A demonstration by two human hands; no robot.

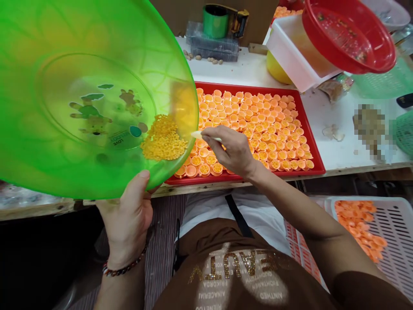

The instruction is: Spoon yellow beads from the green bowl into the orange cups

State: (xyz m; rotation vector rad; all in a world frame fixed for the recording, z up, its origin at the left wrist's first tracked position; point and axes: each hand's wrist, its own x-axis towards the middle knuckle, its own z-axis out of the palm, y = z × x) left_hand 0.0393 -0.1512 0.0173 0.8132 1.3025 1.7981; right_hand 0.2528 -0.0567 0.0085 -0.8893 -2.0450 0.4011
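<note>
My left hand grips the near rim of a large translucent green basin, which is tilted toward the right. Small yellow pellets are heaped along its lower right side. With closed fingers, my right hand holds a small white spoon, its tip at the basin's right rim. Underneath lies a red tray packed with rows of small orange cups. Yellow bits show inside many of the nearer cups. The basin hides the tray's left end.
A red basin rests on a white bin at the back right. Behind the tray, a green tape roll sits on a clear box. Below the table's right end is a white basket holding orange pieces.
</note>
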